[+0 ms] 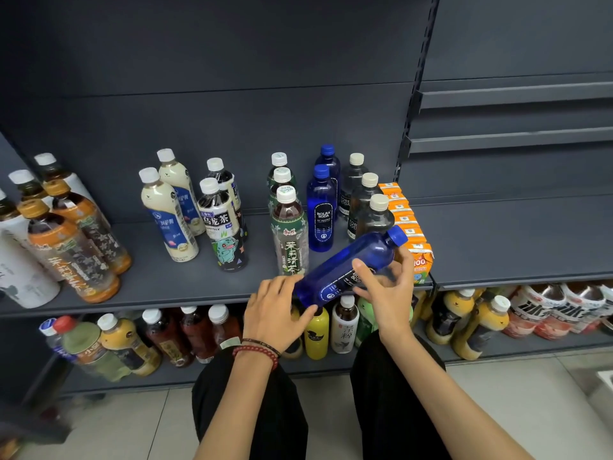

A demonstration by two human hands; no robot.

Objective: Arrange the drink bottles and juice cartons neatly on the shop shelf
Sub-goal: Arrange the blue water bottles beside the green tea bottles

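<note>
Tilted blue bottle (345,270), base cupped by left hand (278,310) and pinched by right hand (389,288), could topple the adjacent green tea bottle (290,237).

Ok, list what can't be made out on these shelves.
Head view:
- Label of the blue bottle: partly covered by the right hand.
- Its base: partly behind the left hand.
- Rear orange juice cartons: only tops show, behind grey bottles.
- Leftmost white bottles: cut by the frame edge.

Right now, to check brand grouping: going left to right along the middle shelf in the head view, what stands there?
Orange-labelled tea bottles → cream milk-tea bottles → white-capped dark oolong bottles → green-labelled jasmine tea bottles → upright blue plastic soda bottles → clear beige-capped soda bottles → orange juice cartons.
</note>
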